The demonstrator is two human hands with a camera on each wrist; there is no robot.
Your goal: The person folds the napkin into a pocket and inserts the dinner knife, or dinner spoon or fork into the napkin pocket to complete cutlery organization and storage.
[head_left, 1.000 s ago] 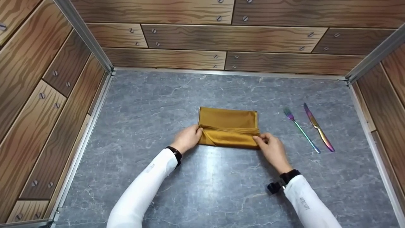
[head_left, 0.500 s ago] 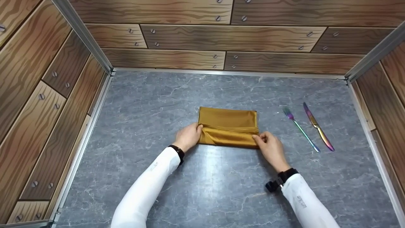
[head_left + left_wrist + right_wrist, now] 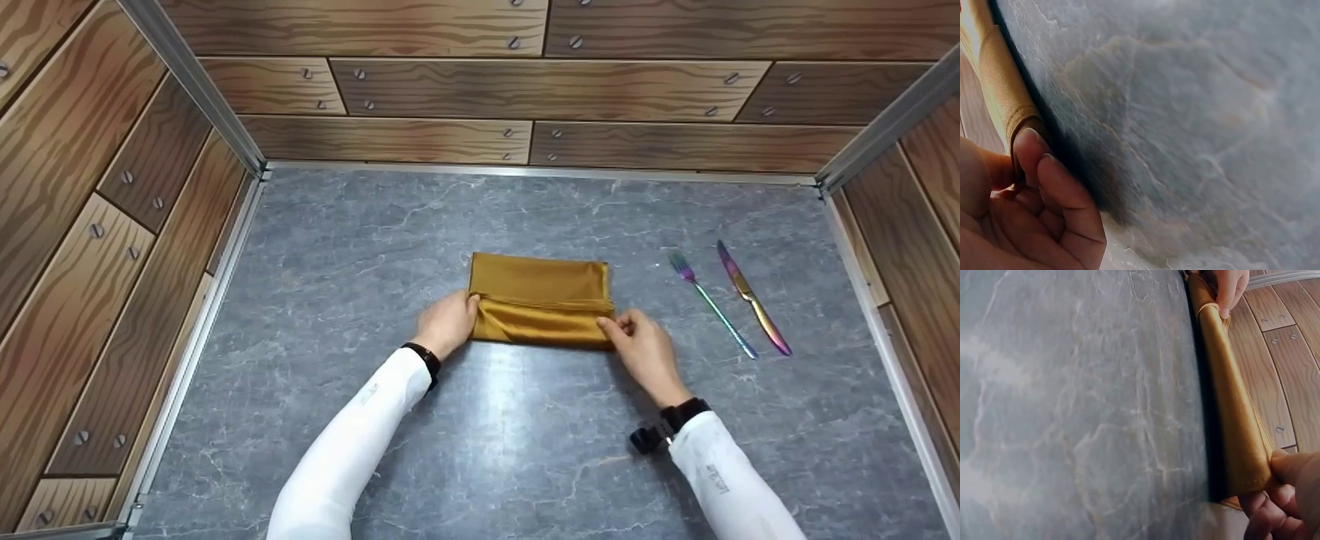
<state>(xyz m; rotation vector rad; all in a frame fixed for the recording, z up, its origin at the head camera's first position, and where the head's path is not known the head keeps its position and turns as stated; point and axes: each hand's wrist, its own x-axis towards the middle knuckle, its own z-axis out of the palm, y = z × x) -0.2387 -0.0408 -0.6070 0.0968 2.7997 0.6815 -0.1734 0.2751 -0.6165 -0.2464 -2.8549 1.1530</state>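
A golden-brown satin cloth napkin [image 3: 540,281] lies folded into a rectangle on the grey marbled table, its near part doubled over in a loose, rounded fold. My left hand [image 3: 445,324] pinches the left end of that fold between thumb and fingers. At the right end my right hand [image 3: 643,351] pinches the same fold, thumb on top. In the left wrist view the curled fingers of the left hand [image 3: 1044,197] meet at the rolled edge of the napkin [image 3: 1005,79]. The right wrist view shows the fold of the napkin [image 3: 1235,410] stretched between both hands.
To the right lie a rainbow-coloured fork [image 3: 712,304] and a matching table knife [image 3: 753,298], side by side. Wood-patterned panels [image 3: 450,90] with metal edging enclose the table [image 3: 360,225] at the back and both sides.
The hands keep their hold on the napkin's two ends. The near fold has shifted very slightly away from me; the fork and knife stay in place.
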